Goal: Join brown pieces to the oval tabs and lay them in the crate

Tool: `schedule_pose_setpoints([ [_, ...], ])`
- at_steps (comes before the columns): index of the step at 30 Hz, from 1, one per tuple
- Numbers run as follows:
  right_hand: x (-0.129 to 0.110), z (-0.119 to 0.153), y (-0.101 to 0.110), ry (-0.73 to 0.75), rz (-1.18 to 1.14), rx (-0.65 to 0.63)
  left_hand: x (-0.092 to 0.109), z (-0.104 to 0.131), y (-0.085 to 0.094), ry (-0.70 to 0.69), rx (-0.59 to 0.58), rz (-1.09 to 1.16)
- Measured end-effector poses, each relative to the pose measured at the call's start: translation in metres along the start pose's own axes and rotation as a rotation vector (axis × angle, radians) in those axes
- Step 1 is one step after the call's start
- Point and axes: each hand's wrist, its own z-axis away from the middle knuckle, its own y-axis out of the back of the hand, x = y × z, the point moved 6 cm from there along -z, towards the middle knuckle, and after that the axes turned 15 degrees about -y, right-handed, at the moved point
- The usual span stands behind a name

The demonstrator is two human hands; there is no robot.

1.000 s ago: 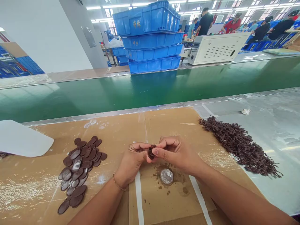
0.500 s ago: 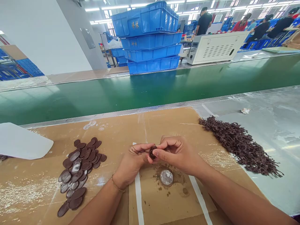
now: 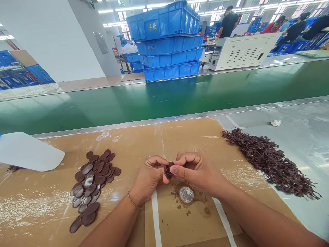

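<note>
Between my two hands is a small dark brown piece [image 3: 168,170], partly covered by the fingertips. My left hand [image 3: 150,176] pinches it from the left, and my right hand [image 3: 196,170] pinches its right edge with thumb and index finger. Just below them a small round dish [image 3: 186,195] with a whitish, shiny surface sits on cardboard, with wet brown spots around it. To the left lies a pile of flat brown oval pieces [image 3: 99,171], some of them shiny. On the right is a long heap of thin, branching brown strands [image 3: 269,161].
A translucent white plastic jug [image 3: 33,151] lies at the left. Beyond the cardboard [image 3: 128,137] runs a green belt [image 3: 115,104]. Stacked blue crates [image 3: 169,46] and a beige metal machine [image 3: 244,51] stand behind it. People work in the background, one in black [image 3: 228,24].
The whole view has shifted slightly, so things appear farther right. Both hands still hold the brown piece, which now looks more upright and shows more of its face.
</note>
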Motion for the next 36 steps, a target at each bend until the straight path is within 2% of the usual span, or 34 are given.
schedule_pose_setpoints([
  [23, -0.0026, 0.0017, -0.0014, -0.004, 0.057, 0.018, 0.0015, -0.0001, 0.0007, -0.017, 0.056, -0.008],
  [36, -0.0011, 0.0005, -0.0014, -0.018, 0.043, 0.022, 0.0014, -0.0008, -0.0003, -0.026, 0.031, 0.005],
])
